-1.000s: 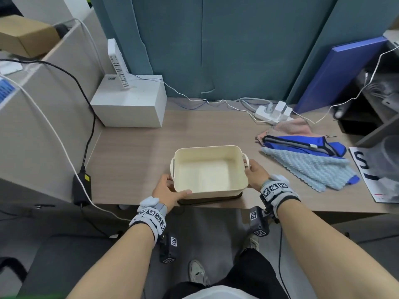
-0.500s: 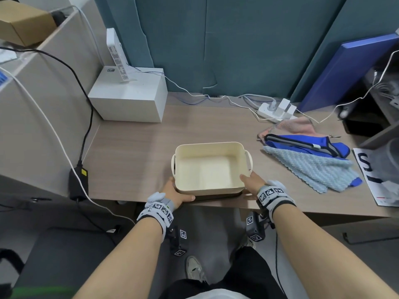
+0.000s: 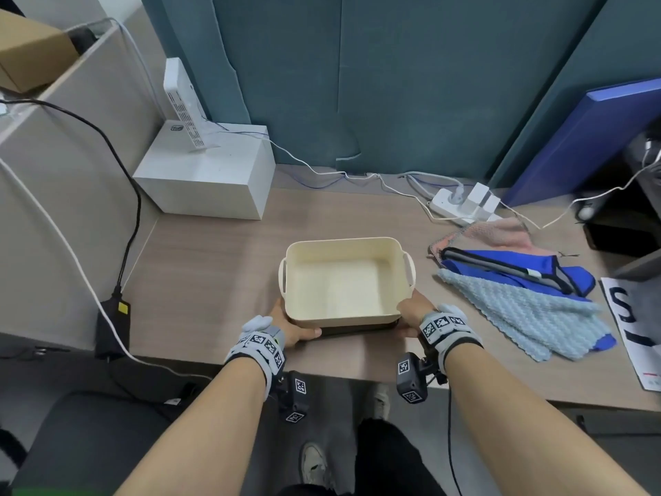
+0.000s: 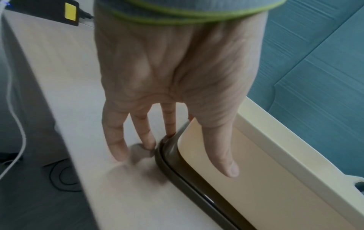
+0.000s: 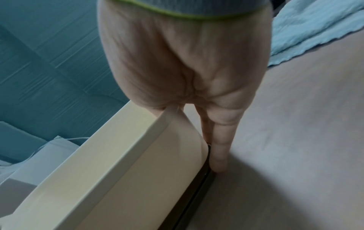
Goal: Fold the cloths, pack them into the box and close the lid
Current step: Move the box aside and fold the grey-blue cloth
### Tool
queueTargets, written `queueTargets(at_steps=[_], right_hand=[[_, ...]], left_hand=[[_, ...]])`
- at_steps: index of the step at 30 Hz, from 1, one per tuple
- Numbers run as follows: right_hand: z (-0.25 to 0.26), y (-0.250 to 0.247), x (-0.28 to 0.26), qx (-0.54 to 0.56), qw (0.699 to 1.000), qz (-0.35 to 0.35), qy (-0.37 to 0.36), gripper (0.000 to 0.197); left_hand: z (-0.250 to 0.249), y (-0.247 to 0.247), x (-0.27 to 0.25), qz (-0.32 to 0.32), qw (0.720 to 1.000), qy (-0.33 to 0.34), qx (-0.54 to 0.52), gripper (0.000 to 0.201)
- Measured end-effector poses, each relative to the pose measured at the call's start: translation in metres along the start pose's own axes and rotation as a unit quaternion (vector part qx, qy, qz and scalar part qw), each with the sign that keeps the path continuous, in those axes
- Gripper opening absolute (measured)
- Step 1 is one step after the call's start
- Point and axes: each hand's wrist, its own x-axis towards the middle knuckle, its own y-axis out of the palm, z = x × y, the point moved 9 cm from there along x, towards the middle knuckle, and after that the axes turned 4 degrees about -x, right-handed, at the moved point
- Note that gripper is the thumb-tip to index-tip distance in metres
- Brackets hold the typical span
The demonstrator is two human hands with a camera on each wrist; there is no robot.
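A cream box (image 3: pixel 343 242) stands open and holds nothing, on top of its dark brown lid (image 3: pixel 357 329) near the desk's front edge. My left hand (image 3: pixel 286 323) is at the near left corner: the thumb lies along the front wall (image 4: pixel 256 179) and straight fingers (image 4: pixel 145 137) touch the lid's corner (image 4: pixel 187 179) and the desk. My right hand (image 3: pixel 411 311) is at the near right corner, its straight fingers (image 5: pixel 218 152) pointing down beside the box (image 5: pixel 118 155) to the lid's edge. To the right lie a light blue cloth (image 3: pixel 518 316), a blue cloth (image 3: pixel 511 270) and a pink cloth (image 3: pixel 493 232), all unfolded.
At the back left stands a white block (image 3: pixel 207 180) with a router on it. A power strip (image 3: pixel 461 205) with trailing cables sits at the back right, beside a leaning blue board (image 3: pixel 586 137). A printed sheet (image 3: pixel 636 323) lies at the far right. A black adapter (image 3: pixel 112 320) hangs off the left.
Both hands slid from the box's sides down to its near corners by the lid. The box and lid now sit a little farther in from the desk's front edge.
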Motion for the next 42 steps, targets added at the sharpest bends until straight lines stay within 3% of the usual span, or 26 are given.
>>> queueTargets(at_steps=[4, 9, 13, 17, 19, 24, 32, 35, 38, 39, 42], right_hand=[[0.034, -0.019, 0.038, -0.025, 1.0, -0.001, -0.007, 0.054], [0.085, -0.037, 0.086, -0.061, 0.997, -0.011, -0.038, 0.059], [0.086, -0.037, 0.118, -0.054, 0.998, -0.002, -0.031, 0.061], [0.067, -0.031, 0.187, -0.046, 0.999, -0.007, -0.021, 0.077], [0.062, -0.028, 0.209, -0.036, 0.999, -0.006, -0.018, 0.077], [0.088, -0.034, 0.155, 0.001, 1.0, -0.006, -0.012, 0.078], [0.112, -0.027, 0.11, 0.137, 0.991, 0.005, -0.003, 0.054], [0.101, -0.025, 0.105, 0.146, 0.989, 0.008, -0.013, 0.07], [0.086, -0.034, 0.097, 0.103, 0.995, -0.001, -0.019, 0.108], [0.084, -0.04, 0.092, 0.074, 0.997, -0.001, -0.028, 0.107], [0.071, -0.062, 0.083, -0.005, 0.999, -0.017, -0.047, 0.073]], left_hand=[[-0.032, 0.001, 0.039, -0.014, 1.0, 0.013, -0.016, 0.104], [-0.082, -0.008, 0.076, -0.068, 0.995, 0.031, -0.065, 0.076], [-0.093, -0.01, 0.095, -0.094, 0.992, 0.024, -0.082, 0.095], [-0.107, -0.01, 0.095, -0.102, 0.992, 0.029, -0.062, 0.088], [-0.105, -0.012, 0.102, -0.109, 0.992, 0.022, -0.051, 0.099], [-0.082, -0.013, 0.136, -0.133, 0.991, -0.003, 0.025, 0.11], [-0.12, -0.028, 0.122, -0.113, 0.988, 0.009, 0.102, 0.083], [-0.113, -0.03, 0.116, -0.138, 0.983, -0.039, 0.112, 0.079], [-0.105, -0.014, 0.113, -0.105, 0.983, -0.07, 0.135, 0.037], [-0.104, -0.003, 0.114, -0.084, 0.986, -0.063, 0.132, 0.032], [-0.107, 0.04, 0.113, -0.002, 0.983, -0.024, 0.179, 0.023]])
